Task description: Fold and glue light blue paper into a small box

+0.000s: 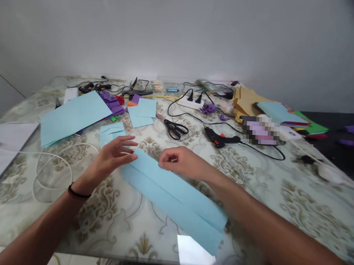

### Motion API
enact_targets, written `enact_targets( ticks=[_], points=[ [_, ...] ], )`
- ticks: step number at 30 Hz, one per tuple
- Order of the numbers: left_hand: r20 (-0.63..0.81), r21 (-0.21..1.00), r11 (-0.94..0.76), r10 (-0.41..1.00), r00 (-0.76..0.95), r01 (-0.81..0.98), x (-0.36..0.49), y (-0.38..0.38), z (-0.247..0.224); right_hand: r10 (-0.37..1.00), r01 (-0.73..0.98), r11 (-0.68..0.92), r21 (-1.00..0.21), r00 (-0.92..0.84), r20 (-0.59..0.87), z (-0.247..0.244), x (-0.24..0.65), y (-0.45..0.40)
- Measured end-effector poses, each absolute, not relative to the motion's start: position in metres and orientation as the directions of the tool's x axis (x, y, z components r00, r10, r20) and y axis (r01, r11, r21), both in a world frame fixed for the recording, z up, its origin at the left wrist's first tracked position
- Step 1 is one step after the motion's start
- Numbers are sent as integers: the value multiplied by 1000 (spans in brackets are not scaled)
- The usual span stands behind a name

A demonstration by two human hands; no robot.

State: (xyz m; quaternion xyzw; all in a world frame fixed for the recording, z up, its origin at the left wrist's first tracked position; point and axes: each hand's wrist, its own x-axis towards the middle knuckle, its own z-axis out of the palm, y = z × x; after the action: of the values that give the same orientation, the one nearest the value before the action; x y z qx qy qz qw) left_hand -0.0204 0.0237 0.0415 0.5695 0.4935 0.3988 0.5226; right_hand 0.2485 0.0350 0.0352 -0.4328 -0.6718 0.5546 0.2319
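Observation:
A long light-blue paper strip (165,189) lies slantwise before me, with a lengthwise line that may be a fold or an overlapping edge. My left hand (116,151) is over its far left end, fingers apart, the thumb near the paper's corner. At the strip's far edge, the thumb and fingers of my right hand (178,160) are closed in a pinch on the paper. Smaller light-blue paper pieces (107,132) lie just beyond my left hand. Black-handled scissors (175,128) rest beyond my right hand.
A black glue gun (221,138) with its cord lies to the right, near a white power strip (190,103). Large light-blue sheets (73,117) are at the left beside a looped white cable (71,168). Brown paper (248,100) and coloured sheets (280,113) are stacked at the right.

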Motion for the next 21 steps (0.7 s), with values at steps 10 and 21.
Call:
enact_targets(
  ticks=[10,21],
  points=[
    [-91,833,-189,880,466,520,-25,19,38,771,374,122,-919,-619,-150,32,209,33],
    [-4,831,-228,910,415,507,-26,17,44,815,391,113,-913,-562,-140,41,224,30]
  ],
)
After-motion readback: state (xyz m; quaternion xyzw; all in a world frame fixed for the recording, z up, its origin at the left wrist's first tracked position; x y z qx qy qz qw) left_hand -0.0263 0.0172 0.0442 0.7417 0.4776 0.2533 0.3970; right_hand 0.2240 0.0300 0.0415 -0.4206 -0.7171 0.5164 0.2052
